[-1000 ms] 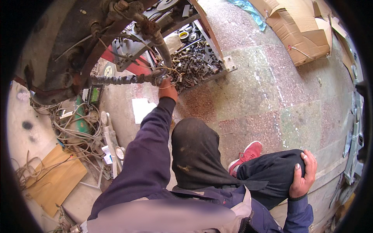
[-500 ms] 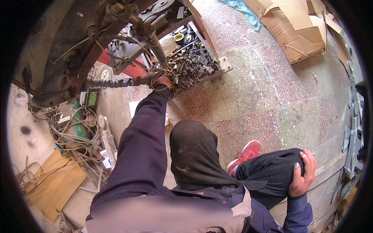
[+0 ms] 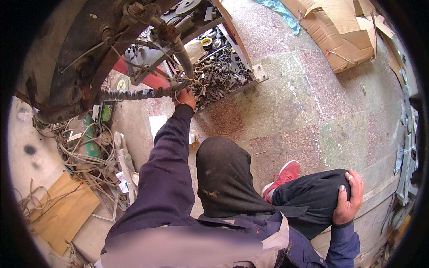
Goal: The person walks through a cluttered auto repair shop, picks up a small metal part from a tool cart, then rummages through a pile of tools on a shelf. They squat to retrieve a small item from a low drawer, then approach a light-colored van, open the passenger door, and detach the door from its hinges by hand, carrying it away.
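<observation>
Your left hand (image 3: 188, 98) sits slightly nearer you than half a second ago, more of its back showing. In the head view, loose bolts (image 3: 219, 80) lie at two o'clock from it in a metal tray (image 3: 241, 91), whose near edge runs eight to two; a wrapped cable (image 3: 134, 94) extends toward nine. Its fingertips are hidden, so I cannot tell whether they grip anything. Your right hand (image 3: 349, 198), much farther off, rests loosely spread on your knee (image 3: 321, 187) at four.
</observation>
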{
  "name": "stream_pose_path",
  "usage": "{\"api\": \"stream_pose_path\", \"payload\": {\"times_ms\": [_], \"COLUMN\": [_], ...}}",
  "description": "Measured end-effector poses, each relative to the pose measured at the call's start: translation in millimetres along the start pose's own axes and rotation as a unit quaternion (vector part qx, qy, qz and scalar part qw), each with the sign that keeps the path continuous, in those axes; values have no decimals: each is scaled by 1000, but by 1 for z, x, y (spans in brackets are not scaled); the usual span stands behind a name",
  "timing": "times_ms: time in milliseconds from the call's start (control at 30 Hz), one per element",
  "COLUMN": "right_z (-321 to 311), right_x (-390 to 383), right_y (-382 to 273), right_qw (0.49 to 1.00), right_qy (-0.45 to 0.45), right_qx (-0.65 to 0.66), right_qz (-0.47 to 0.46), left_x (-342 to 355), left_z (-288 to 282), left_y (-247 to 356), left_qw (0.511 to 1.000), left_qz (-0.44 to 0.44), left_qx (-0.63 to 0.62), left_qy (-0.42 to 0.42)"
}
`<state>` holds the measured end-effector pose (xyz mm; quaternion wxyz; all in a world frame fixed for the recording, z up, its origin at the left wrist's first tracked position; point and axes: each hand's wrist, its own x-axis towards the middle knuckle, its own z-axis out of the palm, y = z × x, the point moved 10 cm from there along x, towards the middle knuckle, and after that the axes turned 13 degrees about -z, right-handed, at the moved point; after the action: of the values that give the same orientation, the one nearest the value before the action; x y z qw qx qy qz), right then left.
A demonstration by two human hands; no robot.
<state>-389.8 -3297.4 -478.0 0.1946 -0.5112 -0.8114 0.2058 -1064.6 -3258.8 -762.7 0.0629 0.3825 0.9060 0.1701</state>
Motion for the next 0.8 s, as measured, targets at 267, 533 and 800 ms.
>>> {"api": "stream_pose_path", "payload": {"times_ms": [267,533,800], "right_z": [3,3,2], "right_x": [5,6,4], "right_y": [-2,-4,1], "right_qw": [1000,1000,1000], "right_qy": [-8,-7,-5], "right_qx": [-5,-10,-1], "right_qz": [2,-3,5], "left_x": [-66,-52,-52], "left_z": [11,45,50], "left_y": [68,78,91], "left_qw": [976,933,898], "left_qz": [153,165,172], "left_qx": [67,214,319], "left_qy": [-142,-236,-250]}}
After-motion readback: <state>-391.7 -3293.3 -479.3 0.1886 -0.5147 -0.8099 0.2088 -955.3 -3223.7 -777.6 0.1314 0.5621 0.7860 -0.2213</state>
